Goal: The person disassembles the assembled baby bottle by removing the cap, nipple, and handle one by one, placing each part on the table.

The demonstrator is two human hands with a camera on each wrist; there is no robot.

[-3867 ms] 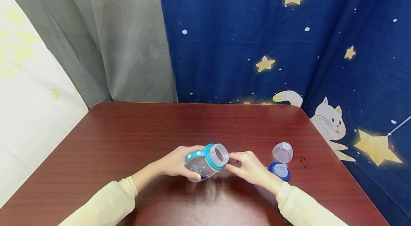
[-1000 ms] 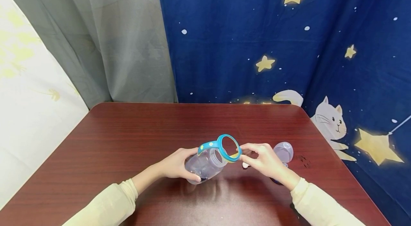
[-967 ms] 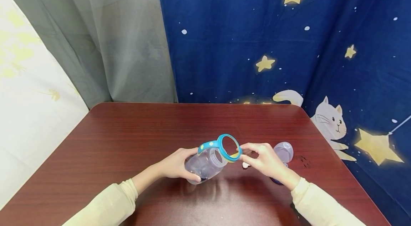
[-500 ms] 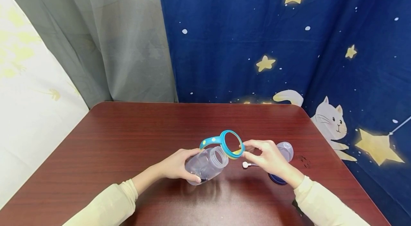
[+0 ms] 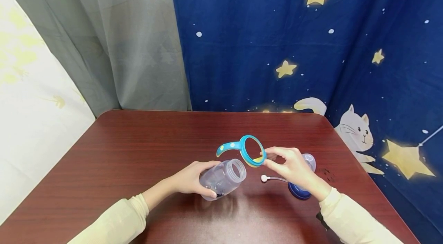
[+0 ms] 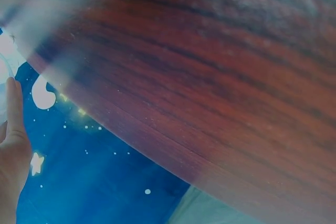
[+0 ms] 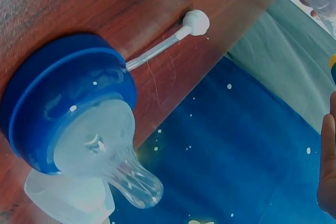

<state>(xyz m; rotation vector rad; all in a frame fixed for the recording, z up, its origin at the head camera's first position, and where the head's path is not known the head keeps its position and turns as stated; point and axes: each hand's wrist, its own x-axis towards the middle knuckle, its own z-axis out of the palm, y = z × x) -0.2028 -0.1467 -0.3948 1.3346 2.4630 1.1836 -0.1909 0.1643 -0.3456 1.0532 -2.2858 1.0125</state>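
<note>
My left hand (image 5: pixel 194 177) grips a clear baby bottle (image 5: pixel 224 178), tilted with its bare threaded mouth toward the right. Between thumb and fingers, my right hand (image 5: pixel 288 163) pinches the edge of a blue ring with a curved, dotted handle (image 5: pixel 230 146), held above and to the right of the bottle's mouth. Below that hand sits a blue collar (image 7: pixel 73 87) with a clear nipple (image 7: pixel 113 150), seen large in the right wrist view. A thin straw with a white weighted end (image 7: pixel 196 22) sticks out from it. Only part of the left hand (image 6: pixel 14 150) shows in the left wrist view.
A clear dome cap (image 5: pixel 309 161) stands behind the collar, partly hidden by my right hand. Dark marks (image 5: pixel 328 174) show on the brown table (image 5: pixel 155 136) right of it. Beyond the table's far edge hang grey and blue curtains (image 5: pixel 242 44).
The handle ring, earlier around the bottle's neck, has come off and moved up and right with my right hand. The left hand stays on the bottle. The straw's white end has come into view.
</note>
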